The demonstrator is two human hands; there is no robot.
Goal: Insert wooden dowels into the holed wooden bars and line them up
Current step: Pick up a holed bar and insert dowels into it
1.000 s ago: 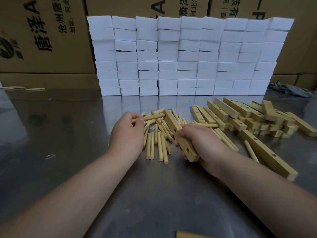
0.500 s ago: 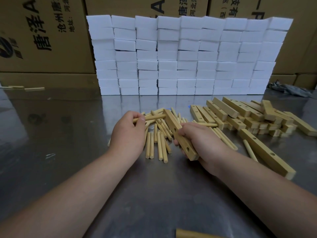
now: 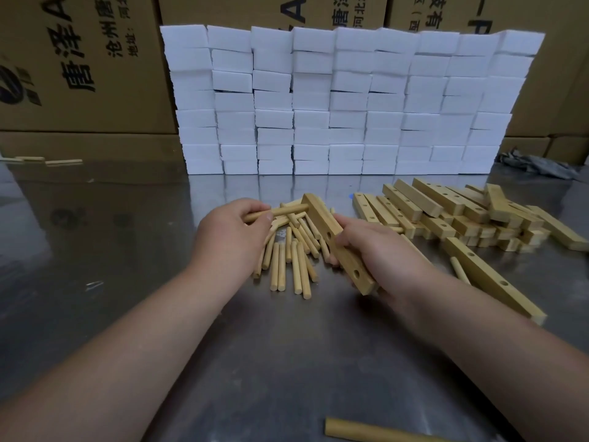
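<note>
My left hand [image 3: 230, 234] pinches a wooden dowel [image 3: 280, 212] that lies level, its right tip against the far end of a holed wooden bar [image 3: 320, 218]. My right hand [image 3: 382, 253] grips that bar around its middle and holds it slanted above the table, near end toward me. Below both hands lies a loose heap of dowels [image 3: 291, 256]. To the right sits a pile of holed bars [image 3: 446, 215].
A long holed bar [image 3: 490, 275] and a single dowel [image 3: 460, 270] lie right of my right arm. A wall of white foam blocks [image 3: 344, 100] stands behind, with cardboard boxes [image 3: 79, 65] beyond. One dowel [image 3: 366, 432] lies at the near edge; a grey rag [image 3: 535, 162] far right.
The dowel in my left hand has shifted right and its tip now meets the far end of the bar. My right hand has lifted the bar slightly.
</note>
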